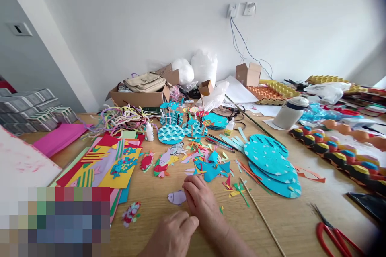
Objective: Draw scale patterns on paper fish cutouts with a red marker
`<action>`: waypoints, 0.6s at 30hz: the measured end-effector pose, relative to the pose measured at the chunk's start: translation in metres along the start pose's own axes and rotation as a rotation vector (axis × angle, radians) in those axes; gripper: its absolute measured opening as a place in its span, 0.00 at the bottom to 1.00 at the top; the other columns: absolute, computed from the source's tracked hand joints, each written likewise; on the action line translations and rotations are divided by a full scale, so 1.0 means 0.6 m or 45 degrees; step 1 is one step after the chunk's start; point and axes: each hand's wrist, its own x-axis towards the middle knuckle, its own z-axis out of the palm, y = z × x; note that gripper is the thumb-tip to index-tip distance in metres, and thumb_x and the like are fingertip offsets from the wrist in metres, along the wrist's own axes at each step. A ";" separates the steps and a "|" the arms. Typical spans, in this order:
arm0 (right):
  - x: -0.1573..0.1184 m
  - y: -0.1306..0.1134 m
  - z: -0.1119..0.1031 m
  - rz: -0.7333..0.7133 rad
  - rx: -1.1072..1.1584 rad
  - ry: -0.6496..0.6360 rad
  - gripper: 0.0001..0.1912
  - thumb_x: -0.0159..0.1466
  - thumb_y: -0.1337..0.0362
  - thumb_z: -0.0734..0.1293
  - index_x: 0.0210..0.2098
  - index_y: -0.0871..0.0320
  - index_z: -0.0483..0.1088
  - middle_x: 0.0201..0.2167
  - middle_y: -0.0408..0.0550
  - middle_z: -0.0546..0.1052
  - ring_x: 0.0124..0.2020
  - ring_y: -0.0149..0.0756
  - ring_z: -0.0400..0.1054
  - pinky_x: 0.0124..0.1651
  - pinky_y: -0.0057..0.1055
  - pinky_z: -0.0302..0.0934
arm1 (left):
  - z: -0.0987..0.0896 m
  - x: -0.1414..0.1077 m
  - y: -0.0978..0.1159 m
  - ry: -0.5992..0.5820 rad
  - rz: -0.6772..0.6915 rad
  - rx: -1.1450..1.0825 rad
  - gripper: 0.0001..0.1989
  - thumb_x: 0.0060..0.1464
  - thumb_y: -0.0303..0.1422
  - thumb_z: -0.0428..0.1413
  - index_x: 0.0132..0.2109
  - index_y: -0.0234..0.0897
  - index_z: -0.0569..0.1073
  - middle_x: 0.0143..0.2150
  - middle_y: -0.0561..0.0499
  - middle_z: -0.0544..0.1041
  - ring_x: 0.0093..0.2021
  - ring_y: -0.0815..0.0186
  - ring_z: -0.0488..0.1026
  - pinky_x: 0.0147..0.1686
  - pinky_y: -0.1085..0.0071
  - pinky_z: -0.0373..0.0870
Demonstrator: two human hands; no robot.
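Note:
A small purple paper fish (176, 197) with a drawn eye and gill line lies on the wooden table. My right hand (199, 197) is closed at its tail end, the curled fingers covering that end. Nearer to me, my left hand (172, 231) is closed with thumb and forefinger together; whatever they pinch is hidden. To the left lies a little pile of red, white and purple paper scales (131, 213). Beyond my hands are cut-out paper fish (163, 163), blue paper offcuts (209, 168) and small red, yellow and green scraps (235, 189).
Red-handled scissors (331, 233) and a thin wooden stick (262, 219) lie at right. Behind them are blue discs (271, 156) and painted egg-carton strips (337, 152). Coloured paper sheets (99, 160) are stacked left; glue bottles (149, 131) and a white tumbler (290, 113) stand farther back.

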 end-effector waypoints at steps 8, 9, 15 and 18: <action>0.007 -0.006 -0.024 0.028 0.005 0.033 0.09 0.64 0.74 0.57 0.35 0.58 0.67 0.36 0.50 0.72 0.36 0.37 0.66 0.38 0.33 0.64 | -0.003 -0.013 -0.007 -0.131 -0.014 0.013 0.14 0.43 0.15 0.46 0.31 0.39 0.65 0.29 0.56 0.70 0.27 0.71 0.67 0.27 0.78 0.62; 0.009 -0.009 -0.029 0.023 0.005 0.035 0.09 0.64 0.74 0.57 0.35 0.58 0.67 0.36 0.50 0.72 0.37 0.37 0.66 0.38 0.33 0.64 | -0.008 -0.016 -0.009 -0.145 -0.031 0.015 0.15 0.41 0.15 0.46 0.31 0.39 0.66 0.30 0.55 0.70 0.28 0.70 0.68 0.28 0.79 0.63; 0.021 -0.035 -0.067 0.014 0.038 -0.081 0.09 0.65 0.73 0.56 0.35 0.57 0.66 0.36 0.50 0.72 0.36 0.36 0.68 0.38 0.31 0.64 | -0.048 -0.037 -0.023 -0.207 -0.142 0.055 0.16 0.44 0.15 0.46 0.35 0.39 0.68 0.33 0.54 0.72 0.31 0.69 0.70 0.31 0.78 0.65; 0.018 -0.042 -0.080 0.019 0.022 -0.214 0.10 0.65 0.72 0.56 0.33 0.57 0.66 0.34 0.49 0.72 0.34 0.36 0.68 0.35 0.30 0.64 | -0.077 -0.046 -0.033 -0.220 -0.220 0.089 0.14 0.50 0.17 0.45 0.37 0.39 0.68 0.34 0.53 0.72 0.34 0.68 0.71 0.33 0.76 0.66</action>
